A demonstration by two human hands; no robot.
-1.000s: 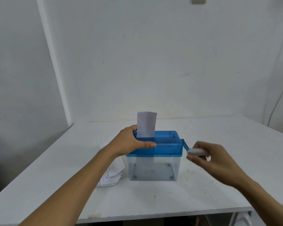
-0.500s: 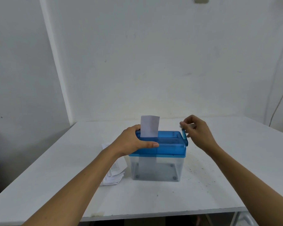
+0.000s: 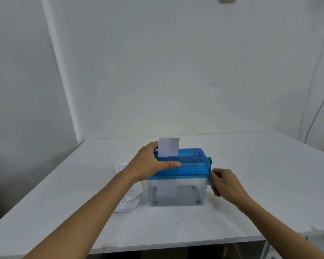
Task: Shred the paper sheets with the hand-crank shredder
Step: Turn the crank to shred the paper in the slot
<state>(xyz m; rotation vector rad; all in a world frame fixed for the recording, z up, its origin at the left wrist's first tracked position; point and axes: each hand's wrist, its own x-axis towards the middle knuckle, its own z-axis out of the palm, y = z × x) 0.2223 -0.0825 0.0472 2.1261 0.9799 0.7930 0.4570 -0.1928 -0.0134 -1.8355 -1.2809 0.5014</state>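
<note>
left hand (image 3: 148,163) grips shredder (image 3: 193,165) | right hand (image 3: 225,184) hides crank (image 3: 210,161) end

The white table (image 3: 269,174) is in front of me. The shredder (image 3: 191,191) stands on it near the middle. A pile of papers (image 3: 127,204) lies flat on the table at 9 o'clock from the shredder, just beside it. Small dark specks (image 3: 230,212) dot the table at 4 o'clock.

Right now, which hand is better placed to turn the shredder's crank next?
Right hand: it grips the crank handle at the right side of the shredder. The left hand holds the lid beside the paper sheet.
</note>
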